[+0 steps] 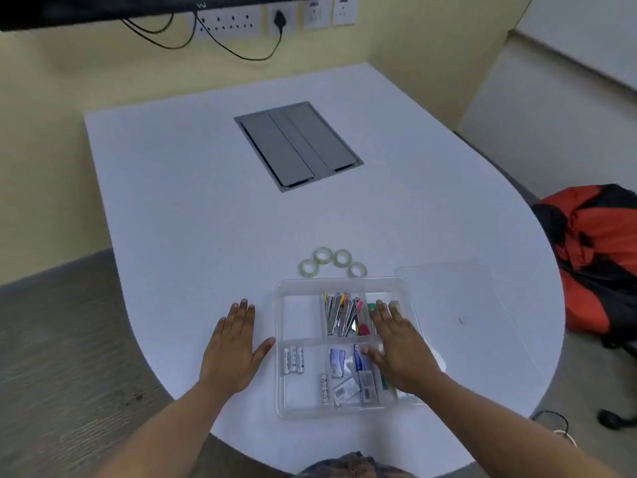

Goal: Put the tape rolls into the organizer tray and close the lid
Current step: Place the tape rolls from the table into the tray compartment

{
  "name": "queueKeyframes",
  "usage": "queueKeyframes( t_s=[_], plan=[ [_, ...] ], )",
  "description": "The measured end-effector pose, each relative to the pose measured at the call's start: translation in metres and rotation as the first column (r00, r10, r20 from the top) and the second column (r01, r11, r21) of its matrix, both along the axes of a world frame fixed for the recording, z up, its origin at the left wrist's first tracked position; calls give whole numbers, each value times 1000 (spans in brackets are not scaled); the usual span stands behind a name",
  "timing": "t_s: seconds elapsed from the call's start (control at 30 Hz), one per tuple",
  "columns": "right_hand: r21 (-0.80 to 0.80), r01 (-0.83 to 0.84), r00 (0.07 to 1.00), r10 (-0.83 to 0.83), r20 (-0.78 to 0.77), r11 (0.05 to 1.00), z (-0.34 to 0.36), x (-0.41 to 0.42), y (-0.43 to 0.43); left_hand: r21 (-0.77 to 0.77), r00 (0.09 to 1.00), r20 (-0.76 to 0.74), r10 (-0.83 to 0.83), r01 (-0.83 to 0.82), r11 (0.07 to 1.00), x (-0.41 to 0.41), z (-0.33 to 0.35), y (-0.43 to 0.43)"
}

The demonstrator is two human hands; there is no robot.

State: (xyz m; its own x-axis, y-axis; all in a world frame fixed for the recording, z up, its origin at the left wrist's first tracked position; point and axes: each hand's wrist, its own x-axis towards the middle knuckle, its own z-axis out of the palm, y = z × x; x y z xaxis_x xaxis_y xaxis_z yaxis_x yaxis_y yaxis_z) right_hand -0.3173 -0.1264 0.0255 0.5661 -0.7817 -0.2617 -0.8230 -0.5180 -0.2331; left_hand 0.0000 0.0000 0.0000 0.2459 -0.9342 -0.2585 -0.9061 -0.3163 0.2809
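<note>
Several small clear tape rolls (332,262) lie in an arc on the white table just beyond the clear organizer tray (280,374). The tray holds batteries, clips and small packets; its back-left compartment (300,317) is bare. The clear lid (458,305) lies flat on the table right of the tray. My left hand (232,350) rests palm down on the table beside the tray's left wall, fingers apart. My right hand (396,350) hovers flat over the tray's right compartments, holding nothing.
A grey cable hatch (298,144) is set into the table (172,201) farther back. An orange and black bag (596,257) sits on a chair at the right. Wall sockets and cables (241,25) run along the back wall.
</note>
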Motion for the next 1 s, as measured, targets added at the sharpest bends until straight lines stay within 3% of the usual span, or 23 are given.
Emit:
queueKeyframes(
  t_s=[0.13, 0.3, 0.47, 0.67, 1.0],
  plan=[
    [47, 30, 999, -30, -14, 998, -7, 4, 6, 31, 998, -35, 53, -52, 998, -1, -11, -3],
    [69, 30, 999, -32, 24, 997, -2, 9, -5, 109, 1000, -3, 5, -5, 994, 7, -18, -18],
    [109, 61, 978, -82, 193, 992, 21, 23, -49, 283, 999, -31, -28, 36, 958, 9, -29, -36],
    [117, 140, 968, -161, 195, 983, 30, 47, -121, 347, 994, -105, -15, 51, 936, 12, -42, -41],
    [280, 392, 919, -383, -90, 876, 0, 98, -177, 376, 994, -113, -11, 54, 925, 10, -38, -40]
  ],
)
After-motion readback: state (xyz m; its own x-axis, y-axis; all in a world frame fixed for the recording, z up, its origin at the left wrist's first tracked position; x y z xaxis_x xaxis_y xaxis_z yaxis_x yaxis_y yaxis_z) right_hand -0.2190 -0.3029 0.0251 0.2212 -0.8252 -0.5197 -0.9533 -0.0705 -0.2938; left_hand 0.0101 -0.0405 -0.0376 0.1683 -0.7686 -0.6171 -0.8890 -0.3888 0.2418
